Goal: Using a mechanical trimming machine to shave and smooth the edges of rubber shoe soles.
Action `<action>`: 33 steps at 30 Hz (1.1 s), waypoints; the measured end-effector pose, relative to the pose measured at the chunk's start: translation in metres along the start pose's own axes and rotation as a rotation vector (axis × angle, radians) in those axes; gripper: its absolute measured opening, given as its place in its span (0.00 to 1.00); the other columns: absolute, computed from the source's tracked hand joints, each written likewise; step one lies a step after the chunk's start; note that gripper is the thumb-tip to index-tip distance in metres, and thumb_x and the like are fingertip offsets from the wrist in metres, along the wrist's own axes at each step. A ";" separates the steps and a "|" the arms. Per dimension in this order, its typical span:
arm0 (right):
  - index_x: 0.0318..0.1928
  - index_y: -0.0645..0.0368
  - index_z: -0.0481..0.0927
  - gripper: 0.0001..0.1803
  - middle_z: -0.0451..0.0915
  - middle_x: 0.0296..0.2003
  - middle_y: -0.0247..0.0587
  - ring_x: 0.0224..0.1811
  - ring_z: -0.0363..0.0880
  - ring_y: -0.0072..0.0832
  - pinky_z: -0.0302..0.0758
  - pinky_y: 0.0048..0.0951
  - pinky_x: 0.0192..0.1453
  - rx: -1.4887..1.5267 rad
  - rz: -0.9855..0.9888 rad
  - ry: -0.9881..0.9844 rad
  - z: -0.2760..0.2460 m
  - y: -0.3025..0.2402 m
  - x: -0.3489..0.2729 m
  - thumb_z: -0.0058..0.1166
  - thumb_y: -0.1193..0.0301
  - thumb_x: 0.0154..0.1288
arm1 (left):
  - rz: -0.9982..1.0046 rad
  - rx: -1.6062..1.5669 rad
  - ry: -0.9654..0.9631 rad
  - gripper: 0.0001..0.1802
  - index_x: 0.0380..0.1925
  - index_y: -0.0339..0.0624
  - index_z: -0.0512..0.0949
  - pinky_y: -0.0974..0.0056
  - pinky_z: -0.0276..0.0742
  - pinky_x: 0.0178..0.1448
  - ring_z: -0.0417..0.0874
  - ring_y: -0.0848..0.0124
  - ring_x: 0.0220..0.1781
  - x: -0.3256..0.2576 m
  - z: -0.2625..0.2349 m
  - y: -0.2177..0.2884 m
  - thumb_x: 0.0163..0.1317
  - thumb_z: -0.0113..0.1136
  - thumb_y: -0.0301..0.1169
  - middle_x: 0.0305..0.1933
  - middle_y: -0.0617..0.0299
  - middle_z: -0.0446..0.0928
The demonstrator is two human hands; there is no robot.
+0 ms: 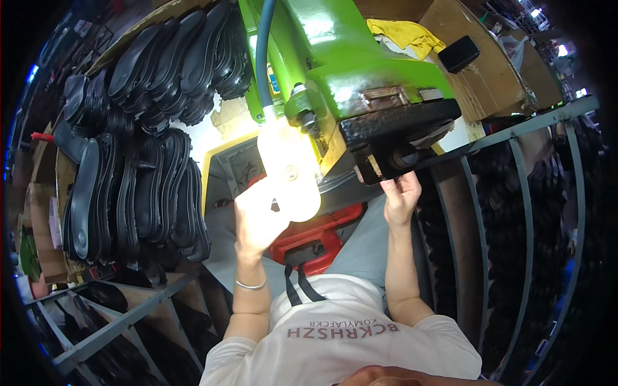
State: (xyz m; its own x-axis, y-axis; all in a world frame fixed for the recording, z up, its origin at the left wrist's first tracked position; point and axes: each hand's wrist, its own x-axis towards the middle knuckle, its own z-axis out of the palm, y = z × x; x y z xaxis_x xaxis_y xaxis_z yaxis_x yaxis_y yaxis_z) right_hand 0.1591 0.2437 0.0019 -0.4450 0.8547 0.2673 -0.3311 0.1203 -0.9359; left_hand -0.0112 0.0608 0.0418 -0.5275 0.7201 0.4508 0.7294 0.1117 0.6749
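The person's white shirt point(341, 315) lay nearest, with both bare forearms reaching up from it, elbows bent, the left wrist ringed by a bracelet point(251, 284). Beyond, a red plastic frame point(351, 215) showed between the knees. The hands were apart. The right hand point(403, 199) was raised, thumb and curled fingers at the near edge of a dark piece point(385, 172) beneath the green machine's point(399, 74) head; how firmly they gripped, I could not tell. The left hand point(252, 219) stood beside the glaring lamp point(290, 167), its fingers washed out, so its hold could not be told.

Working well there, I judged, called for fingertips on the outer rim, clear of the metal under the head, with a steady wrist and the left fingers off the hot bulb.

Outside the yellow-edged tray's point(205, 177) left edge, black shoe soles point(138, 190) stood in rows. Farther off, a yellow cloth point(412, 37) hung over the cardboard box's point(479, 83) left side.
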 end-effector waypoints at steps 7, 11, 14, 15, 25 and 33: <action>0.35 0.65 0.74 0.07 0.77 0.28 0.32 0.29 0.72 0.12 0.69 0.15 0.32 0.030 0.217 -0.159 0.028 0.004 -0.018 0.58 0.80 0.56 | -0.345 -0.343 -0.037 0.16 0.29 0.34 0.78 0.71 0.77 0.35 0.82 0.74 0.27 -0.021 -0.038 -0.016 0.37 0.74 0.20 0.26 0.57 0.81; 0.40 0.66 0.76 0.11 0.80 0.30 0.33 0.28 0.75 0.13 0.71 0.16 0.31 0.043 0.184 -0.270 0.058 0.003 -0.022 0.60 0.80 0.56 | -0.384 -0.272 0.026 0.17 0.29 0.36 0.76 0.69 0.74 0.38 0.79 0.73 0.31 -0.069 -0.054 -0.027 0.36 0.72 0.18 0.28 0.59 0.78; 0.40 0.67 0.79 0.10 0.82 0.33 0.37 0.31 0.78 0.17 0.74 0.19 0.36 -0.102 0.219 -0.412 0.055 0.017 -0.028 0.60 0.81 0.56 | -0.058 -0.128 0.238 0.19 0.30 0.37 0.74 0.65 0.75 0.36 0.80 0.63 0.30 -0.086 -0.048 -0.028 0.34 0.67 0.14 0.30 0.56 0.78; 0.42 0.68 0.78 0.11 0.82 0.34 0.39 0.34 0.79 0.20 0.75 0.20 0.40 -0.028 0.231 -0.395 0.057 0.017 -0.028 0.58 0.82 0.56 | 0.029 -0.039 0.259 0.20 0.30 0.38 0.74 0.64 0.76 0.36 0.80 0.60 0.30 -0.088 -0.047 -0.024 0.32 0.63 0.12 0.30 0.54 0.79; 0.46 0.69 0.76 0.16 0.80 0.43 0.43 0.45 0.79 0.26 0.75 0.26 0.53 0.060 0.168 -0.372 0.036 0.025 -0.026 0.51 0.89 0.56 | 0.262 0.059 0.238 0.19 0.30 0.38 0.72 0.61 0.78 0.35 0.81 0.58 0.30 -0.072 -0.041 -0.023 0.34 0.61 0.12 0.30 0.53 0.79; 0.44 0.69 0.73 0.13 0.79 0.37 0.42 0.37 0.79 0.25 0.77 0.25 0.46 0.002 0.111 -0.219 0.009 0.031 -0.015 0.56 0.84 0.57 | 0.229 -0.026 0.241 0.18 0.27 0.36 0.75 0.62 0.78 0.35 0.81 0.59 0.31 -0.041 -0.020 -0.016 0.29 0.65 0.16 0.30 0.54 0.80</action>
State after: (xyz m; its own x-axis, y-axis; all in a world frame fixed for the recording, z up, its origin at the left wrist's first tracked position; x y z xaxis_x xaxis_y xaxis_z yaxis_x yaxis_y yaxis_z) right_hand 0.1479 0.2299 -0.0287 -0.6488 0.7325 0.2060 -0.2713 0.0302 -0.9620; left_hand -0.0098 0.0155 0.0245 -0.4415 0.5416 0.7153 0.8309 -0.0540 0.5538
